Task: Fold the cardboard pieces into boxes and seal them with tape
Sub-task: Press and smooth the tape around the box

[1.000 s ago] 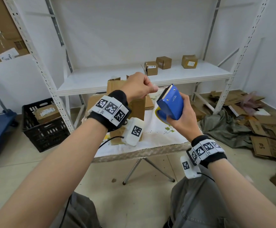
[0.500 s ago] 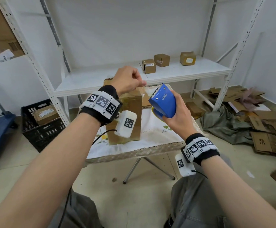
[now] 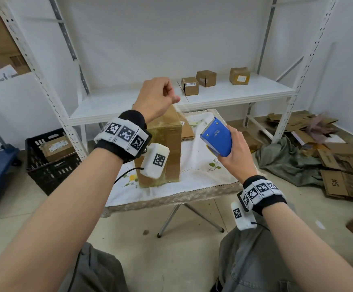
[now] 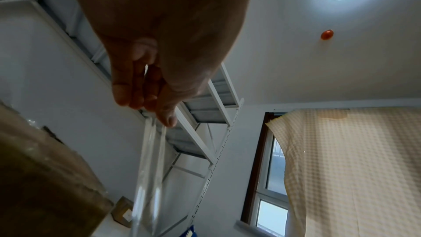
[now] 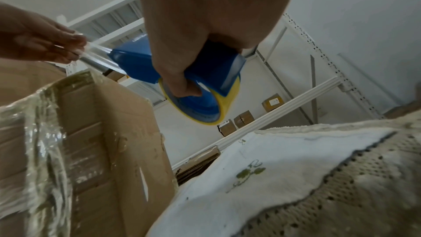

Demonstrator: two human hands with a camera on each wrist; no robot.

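Behind the counter point(image 3: 192, 186) stands a white shelf point(image 3: 234, 93) carrying three small boxes point(image 3: 206, 78). On the counter's embroidered cloth the tall cardboard box point(image 3: 167, 148) stands upright, its near corner already wrapped in wrinkled tape, just left of the blue tape dispenser point(image 3: 216, 137). The right hand point(image 3: 234, 152) grips that dispenser, fingers curled through the yellow-rimmed roll. The left hand point(image 3: 156, 98), raised above the box, pinches the free end of the clear tape strip point(image 5: 98, 55) between thumb and fingers point(image 4: 127, 89).

To do this well, I would keep the strip taut and flat between both hands, lower it squarely onto the seam, then press it down before cutting.

The box's top flaps are hidden behind the left hand, so whether they are closed is unclear. The strip is nearly invisible from the head view.
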